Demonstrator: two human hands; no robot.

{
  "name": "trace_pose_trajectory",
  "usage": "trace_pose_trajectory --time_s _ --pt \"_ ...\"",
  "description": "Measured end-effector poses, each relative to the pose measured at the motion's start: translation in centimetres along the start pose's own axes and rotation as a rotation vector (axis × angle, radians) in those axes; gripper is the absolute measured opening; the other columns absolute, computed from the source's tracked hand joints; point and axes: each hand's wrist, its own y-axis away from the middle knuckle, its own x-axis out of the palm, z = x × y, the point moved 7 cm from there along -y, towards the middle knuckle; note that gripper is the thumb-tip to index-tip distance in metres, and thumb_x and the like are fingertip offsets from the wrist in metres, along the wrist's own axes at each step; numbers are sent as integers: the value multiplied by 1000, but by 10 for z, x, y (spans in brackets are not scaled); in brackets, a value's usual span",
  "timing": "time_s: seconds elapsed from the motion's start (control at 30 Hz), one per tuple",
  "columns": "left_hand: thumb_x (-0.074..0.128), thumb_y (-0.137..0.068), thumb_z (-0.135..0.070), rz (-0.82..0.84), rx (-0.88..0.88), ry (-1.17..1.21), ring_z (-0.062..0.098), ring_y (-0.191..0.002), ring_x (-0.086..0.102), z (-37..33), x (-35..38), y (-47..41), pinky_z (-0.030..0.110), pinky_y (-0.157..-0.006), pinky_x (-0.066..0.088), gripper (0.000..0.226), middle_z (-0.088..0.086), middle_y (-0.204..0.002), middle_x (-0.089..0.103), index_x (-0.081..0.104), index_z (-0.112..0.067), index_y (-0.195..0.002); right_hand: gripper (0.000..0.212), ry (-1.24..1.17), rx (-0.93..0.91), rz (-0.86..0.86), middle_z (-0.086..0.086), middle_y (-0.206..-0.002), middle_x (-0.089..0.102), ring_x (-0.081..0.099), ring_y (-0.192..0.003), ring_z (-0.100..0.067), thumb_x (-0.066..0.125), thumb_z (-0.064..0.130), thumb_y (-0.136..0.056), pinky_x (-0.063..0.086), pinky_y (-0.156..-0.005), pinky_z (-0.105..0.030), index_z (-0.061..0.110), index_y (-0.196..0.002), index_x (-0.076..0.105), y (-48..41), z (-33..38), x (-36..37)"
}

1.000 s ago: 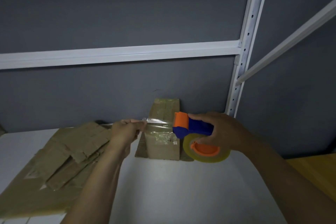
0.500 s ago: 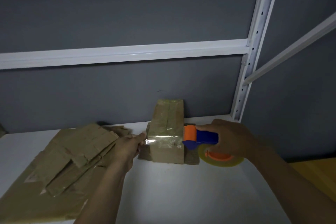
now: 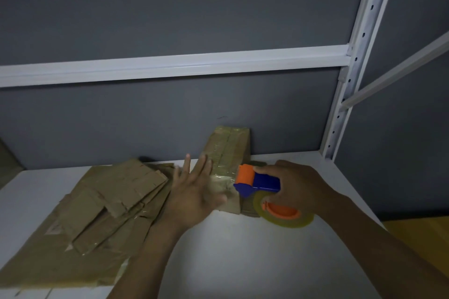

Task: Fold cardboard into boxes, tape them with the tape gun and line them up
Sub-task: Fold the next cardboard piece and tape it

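A small brown cardboard box [image 3: 227, 150] stands on the white shelf [image 3: 243, 250] against the grey wall, with clear tape across its near face. My left hand [image 3: 194, 192] lies flat with straight fingers against the box's taped left front. My right hand [image 3: 296, 187] grips the blue and orange tape gun [image 3: 257, 182], whose orange roller touches the box's right edge. The clear tape roll [image 3: 283, 213] hangs under the gun, just above the shelf.
A heap of flattened cardboard pieces [image 3: 97, 213] covers the shelf's left side. A white upright post [image 3: 352, 63] and a horizontal rail [image 3: 170, 63] frame the back. A wooden surface [image 3: 422, 233] shows at the lower right.
The stretched strip of tape came down onto the box. My left hand let go of the tape end and now presses flat on it. The tape gun moved down to the box's right side.
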Motion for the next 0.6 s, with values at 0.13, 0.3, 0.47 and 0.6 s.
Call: trace_pose_trajectory --time_s 0.13,0.3,0.47,0.6 --pt "18 -64 -96 -6 265 -138 20 -149 -3 -17 -3 -5 34 -118 -8 119 -7 -157 -2 5 -18 -153 75 -3 -32 -18 10 -132 49 48 -114 -9 68 48 -81 33 -79 -15 39 -145 31 -7 8 1" --pt "44 -62 -87 22 267 -17 14 -147 1 -31 5 -13 29 -115 -10 116 -14 -156 5 9 -25 -153 78 0 -32 21 8 -138 44 45 -120 -10 66 49 -83 34 -79 -15 37 -148 24 -1 3 5" --pt "50 -63 -80 -53 279 -35 26 -135 43 -26 2 -14 26 -113 7 105 1 -148 44 38 -17 -146 76 23 28 63 6 -130 46 48 -112 -11 62 52 -85 44 -84 -20 39 -148 21 23 -24 2" --pt "48 -60 -83 -30 222 -38 24 -137 39 -24 12 -17 41 -116 22 107 -2 -149 42 37 -22 -147 74 127 52 57 7 -124 49 50 -108 -10 60 57 -84 36 -82 -18 40 -147 25 46 -46 9"
